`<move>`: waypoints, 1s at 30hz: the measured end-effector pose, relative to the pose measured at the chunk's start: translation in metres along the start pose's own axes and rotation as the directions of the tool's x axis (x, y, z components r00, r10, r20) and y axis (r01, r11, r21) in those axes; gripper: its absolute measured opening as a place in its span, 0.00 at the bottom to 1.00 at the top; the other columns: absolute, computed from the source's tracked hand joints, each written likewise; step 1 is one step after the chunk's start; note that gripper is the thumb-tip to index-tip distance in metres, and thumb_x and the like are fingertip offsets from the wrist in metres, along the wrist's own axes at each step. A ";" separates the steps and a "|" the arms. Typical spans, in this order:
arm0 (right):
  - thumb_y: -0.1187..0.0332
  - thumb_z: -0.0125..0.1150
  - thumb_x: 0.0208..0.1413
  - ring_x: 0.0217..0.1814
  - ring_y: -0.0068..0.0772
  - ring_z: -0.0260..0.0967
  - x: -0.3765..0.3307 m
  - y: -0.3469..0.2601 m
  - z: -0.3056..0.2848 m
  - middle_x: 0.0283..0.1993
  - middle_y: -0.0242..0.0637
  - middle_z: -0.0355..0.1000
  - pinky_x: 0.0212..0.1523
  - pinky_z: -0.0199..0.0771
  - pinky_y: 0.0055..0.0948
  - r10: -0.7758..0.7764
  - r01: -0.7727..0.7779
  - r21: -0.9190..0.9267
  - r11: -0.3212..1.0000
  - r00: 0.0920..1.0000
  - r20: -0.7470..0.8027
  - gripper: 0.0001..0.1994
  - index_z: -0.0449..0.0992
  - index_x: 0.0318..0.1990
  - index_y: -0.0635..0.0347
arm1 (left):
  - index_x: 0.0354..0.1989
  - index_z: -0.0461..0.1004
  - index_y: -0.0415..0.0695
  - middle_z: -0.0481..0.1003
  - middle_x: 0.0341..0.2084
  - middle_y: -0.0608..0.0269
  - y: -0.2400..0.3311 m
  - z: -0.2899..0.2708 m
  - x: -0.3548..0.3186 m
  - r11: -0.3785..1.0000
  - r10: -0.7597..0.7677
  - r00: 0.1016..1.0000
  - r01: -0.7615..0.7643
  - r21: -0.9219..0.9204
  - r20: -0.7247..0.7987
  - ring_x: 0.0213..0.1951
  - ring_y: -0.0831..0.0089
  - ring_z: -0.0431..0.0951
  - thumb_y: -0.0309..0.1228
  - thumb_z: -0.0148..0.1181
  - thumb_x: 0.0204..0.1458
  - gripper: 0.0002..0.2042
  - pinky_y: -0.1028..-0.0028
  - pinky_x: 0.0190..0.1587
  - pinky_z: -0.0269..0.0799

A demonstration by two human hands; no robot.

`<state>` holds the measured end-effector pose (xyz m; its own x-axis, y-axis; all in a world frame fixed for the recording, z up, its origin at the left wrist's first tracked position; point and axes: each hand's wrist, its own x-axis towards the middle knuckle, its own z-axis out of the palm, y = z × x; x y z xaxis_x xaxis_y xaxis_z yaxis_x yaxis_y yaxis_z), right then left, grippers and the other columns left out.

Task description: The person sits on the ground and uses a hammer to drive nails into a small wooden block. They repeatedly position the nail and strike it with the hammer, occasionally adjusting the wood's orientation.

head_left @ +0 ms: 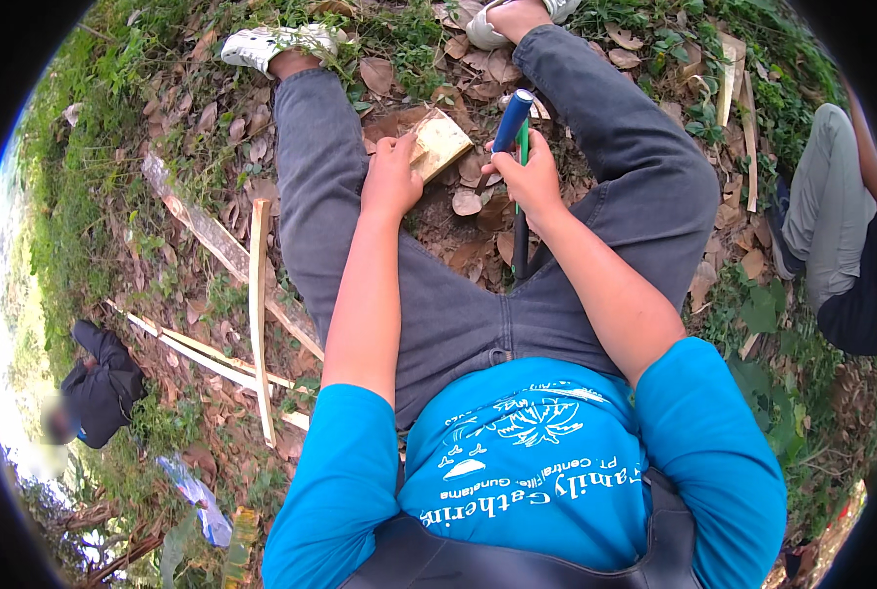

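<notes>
My left hand [392, 180] is closed on the left side of a pale wooden block [442, 142], which sits low on the leaf litter between my legs. Just to its right, my right hand [531, 180] grips a tool with a thick blue handle [513, 120] and a light round end. A thin dark part of that tool shows below my fingers; its tip is hard to make out. A green and black rod [521, 240] also passes through or beside the same hand, its black end pointing toward my lap. My fingers hide where the two meet.
Long split wood strips [260, 324] and a rough plank [203, 231] lie at left. More strips [749, 142] lie at right. One person [105, 383] is at far left, another [831, 216] at far right. A plastic bag [203, 506] lies lower left.
</notes>
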<state>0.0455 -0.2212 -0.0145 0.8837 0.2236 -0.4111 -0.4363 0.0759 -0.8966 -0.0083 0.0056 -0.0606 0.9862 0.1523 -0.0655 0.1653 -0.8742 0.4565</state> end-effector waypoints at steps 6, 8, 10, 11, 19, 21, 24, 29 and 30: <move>0.76 0.63 0.56 0.37 0.27 0.79 0.002 0.009 0.002 0.44 0.37 0.73 0.39 0.78 0.26 -0.060 0.060 0.012 0.998 0.998 0.025 0.18 0.65 0.52 0.64 | 0.58 0.70 0.47 0.70 0.51 0.48 -0.001 -0.001 0.002 0.999 -0.047 0.997 0.046 0.028 0.058 0.51 0.46 0.75 0.26 0.67 0.48 0.26 0.56 0.55 0.74; 0.76 0.65 0.56 0.37 0.26 0.78 0.005 0.014 0.003 0.44 0.37 0.72 0.39 0.79 0.27 -0.098 0.097 0.021 0.995 0.994 0.041 0.19 0.66 0.52 0.65 | 0.58 0.70 0.47 0.71 0.50 0.46 0.000 -0.002 0.000 0.995 -0.051 0.998 0.048 0.090 0.035 0.50 0.46 0.76 0.25 0.67 0.48 0.25 0.57 0.54 0.74; 0.75 0.67 0.56 0.37 0.26 0.78 0.006 0.015 0.005 0.44 0.37 0.71 0.39 0.79 0.27 -0.130 0.129 0.019 0.991 0.990 0.061 0.19 0.66 0.52 0.65 | 0.60 0.70 0.47 0.71 0.51 0.49 0.007 -0.007 0.000 0.998 0.039 0.997 -0.035 0.060 -0.068 0.51 0.50 0.76 0.26 0.67 0.50 0.26 0.59 0.55 0.74; 0.75 0.68 0.56 0.37 0.26 0.78 0.005 0.014 0.007 0.44 0.38 0.72 0.38 0.79 0.27 -0.152 0.153 -0.006 0.988 0.986 0.071 0.19 0.67 0.51 0.65 | 0.61 0.70 0.47 0.71 0.51 0.50 0.012 -0.011 0.002 0.996 0.083 0.989 -0.078 0.048 -0.121 0.51 0.52 0.77 0.27 0.67 0.51 0.26 0.60 0.56 0.74; 0.66 0.74 0.52 0.43 0.32 0.79 -0.005 -0.027 0.044 0.43 0.40 0.79 0.41 0.79 0.31 -0.336 0.372 -0.274 0.887 0.926 0.172 0.20 0.73 0.48 0.61 | 0.59 0.74 0.40 0.80 0.42 0.60 0.095 -0.104 0.002 0.769 0.043 0.999 -0.018 -0.639 0.024 0.45 0.71 0.81 0.31 0.71 0.53 0.24 0.70 0.50 0.78; 0.63 0.76 0.51 0.45 0.34 0.79 -0.004 -0.033 0.051 0.42 0.41 0.79 0.43 0.77 0.34 -0.369 0.419 -0.306 0.855 0.906 0.209 0.20 0.74 0.47 0.61 | 0.59 0.74 0.39 0.79 0.43 0.62 0.091 -0.107 0.002 0.811 -0.057 0.998 0.042 -0.584 -0.007 0.46 0.74 0.80 0.27 0.69 0.57 0.22 0.72 0.51 0.77; 0.59 0.77 0.49 0.43 0.33 0.78 -0.003 -0.035 0.037 0.40 0.40 0.78 0.43 0.76 0.33 -0.302 0.353 -0.313 0.882 0.932 0.200 0.21 0.75 0.45 0.60 | 0.54 0.76 0.39 0.79 0.42 0.63 0.075 -0.105 0.002 0.770 -0.108 0.970 -0.056 -0.636 -0.216 0.46 0.75 0.80 0.26 0.68 0.58 0.16 0.75 0.50 0.76; 0.61 0.71 0.57 0.36 0.25 0.79 -0.029 -0.061 0.006 0.44 0.40 0.76 0.39 0.78 0.27 -0.170 0.178 -0.094 0.979 0.981 0.090 0.19 0.71 0.46 0.64 | 0.47 0.77 0.39 0.80 0.37 0.61 0.059 -0.101 0.002 0.813 -0.071 0.923 -0.167 -0.558 -0.379 0.40 0.75 0.81 0.27 0.69 0.57 0.12 0.75 0.44 0.76; 0.62 0.69 0.59 0.37 0.26 0.80 -0.033 -0.063 0.002 0.46 0.40 0.75 0.38 0.78 0.27 -0.169 0.174 -0.060 0.983 0.981 0.091 0.20 0.68 0.49 0.66 | 0.46 0.77 0.39 0.80 0.37 0.61 0.058 -0.098 0.001 0.829 -0.060 0.927 -0.160 -0.536 -0.369 0.40 0.75 0.81 0.27 0.69 0.57 0.11 0.75 0.44 0.76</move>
<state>0.0437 -0.2315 0.0558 0.9254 0.2954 -0.2373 -0.2646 0.0555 -0.9628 0.0011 0.0003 0.0533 0.9001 0.3639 0.2397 -0.0273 -0.5020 0.8645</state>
